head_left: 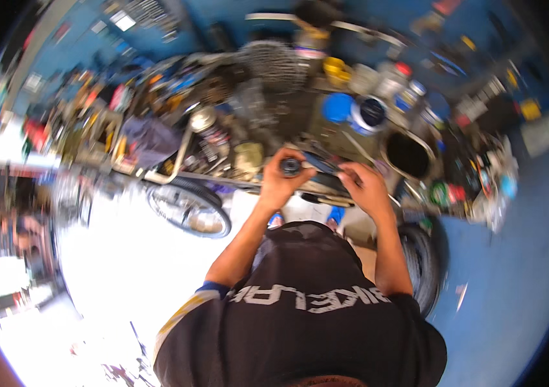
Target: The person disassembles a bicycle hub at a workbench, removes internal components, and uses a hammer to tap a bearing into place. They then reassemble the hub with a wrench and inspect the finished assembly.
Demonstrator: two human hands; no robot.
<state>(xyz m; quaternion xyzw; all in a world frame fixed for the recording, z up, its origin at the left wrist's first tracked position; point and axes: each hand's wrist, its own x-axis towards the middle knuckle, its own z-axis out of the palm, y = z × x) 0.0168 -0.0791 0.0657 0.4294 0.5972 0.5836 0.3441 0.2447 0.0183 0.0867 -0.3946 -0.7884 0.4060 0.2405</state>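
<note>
My left hand (277,187) is closed round a small dark cylindrical part (291,167), its ring-shaped end facing up. Just to its right my right hand (368,193) is raised, fingers bent and pinched on something too blurred to make out. Both hands are over the front edge of a crowded workbench (216,169), where a dark elongated object (323,184) lies behind and between them. An open tub (371,115) with dark contents, its blue lid (337,107) and a dark open container (407,153) stand beyond my right hand.
Tools, cans and jars fill the bench, with a blue wall (210,19) behind. A bicycle wheel (186,209) is below the bench at left; tyres (426,271) stand by my right side. My feet in blue sandals (335,214) show below my hands.
</note>
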